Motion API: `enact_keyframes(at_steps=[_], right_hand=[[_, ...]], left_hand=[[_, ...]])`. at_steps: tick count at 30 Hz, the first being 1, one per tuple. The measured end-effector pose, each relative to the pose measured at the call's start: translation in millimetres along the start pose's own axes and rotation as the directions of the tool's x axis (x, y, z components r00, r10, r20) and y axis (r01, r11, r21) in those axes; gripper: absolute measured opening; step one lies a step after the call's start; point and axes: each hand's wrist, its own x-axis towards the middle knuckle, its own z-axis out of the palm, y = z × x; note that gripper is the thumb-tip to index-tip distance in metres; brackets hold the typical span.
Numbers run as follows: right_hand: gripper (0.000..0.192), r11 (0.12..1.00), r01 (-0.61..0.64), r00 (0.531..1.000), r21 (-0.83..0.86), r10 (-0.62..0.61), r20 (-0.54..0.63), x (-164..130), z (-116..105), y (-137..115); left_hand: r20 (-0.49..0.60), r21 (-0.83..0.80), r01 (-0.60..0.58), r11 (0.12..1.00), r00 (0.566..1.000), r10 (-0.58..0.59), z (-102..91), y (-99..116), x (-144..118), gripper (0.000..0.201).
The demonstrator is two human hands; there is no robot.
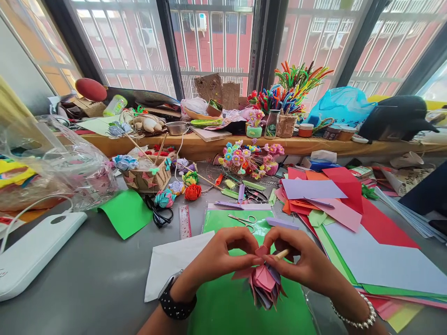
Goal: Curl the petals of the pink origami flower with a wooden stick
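Note:
A pink and purple paper flower (pixel 264 280) hangs head down between my hands, above a shiny green folder (pixel 240 309). With thumb and forefinger my left hand (pixel 234 251) pinches a pink paper petal (pixel 261 251) near the flower's base. My right hand (pixel 296 256) pinches the same spot from the other side. A pale wooden stick (pixel 282 254) pokes out by the right hand's fingers; its far end is hidden. Small scissors (pixel 244 222) lie on the folder just beyond my hands. A purple paper strip (pixel 282 223) rests near them.
A white sheet (pixel 174 260) lies left of the folder, near a ruler (pixel 185 222) and black-handled scissors (pixel 162 214). Coloured paper (pixel 394 265) is stacked at right. Finished paper flowers (pixel 193 191) sit by a cardboard basket (pixel 148 179). A white power strip (pixel 42 253) is at left.

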Motion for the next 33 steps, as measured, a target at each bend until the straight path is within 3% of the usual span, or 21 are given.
enact_keyframes(at_steps=[5,14,22,30,33], right_hand=[[0.006,1.000,0.014,0.999,0.005,-0.014,0.041,0.7,-2.6,-0.6],[0.008,0.998,0.035,0.998,-0.057,-0.037,-0.043,4.8,1.5,6.4],[0.006,0.983,0.115,0.990,-0.146,-0.125,-0.062,5.3,4.0,5.1],[0.005,0.918,0.312,0.923,-0.243,-0.354,-0.153,5.3,9.3,9.6],[0.006,0.883,0.385,0.874,-0.268,-0.442,-0.204,6.2,9.9,12.1]], left_hand=[[0.013,0.013,0.016,1.000,1.000,-0.017,2.7,-1.0,-0.8,0.014],[-0.058,0.069,-0.052,0.996,0.997,0.056,1.6,-4.0,1.6,0.017],[-0.070,0.351,-0.157,0.923,0.979,0.193,-0.3,-0.2,-1.3,0.015],[-0.065,0.500,-0.244,0.831,0.946,0.317,-2.8,-5.7,-3.0,0.008],[-0.070,0.542,-0.300,0.785,0.915,0.397,-1.1,-9.5,-3.2,0.005]])
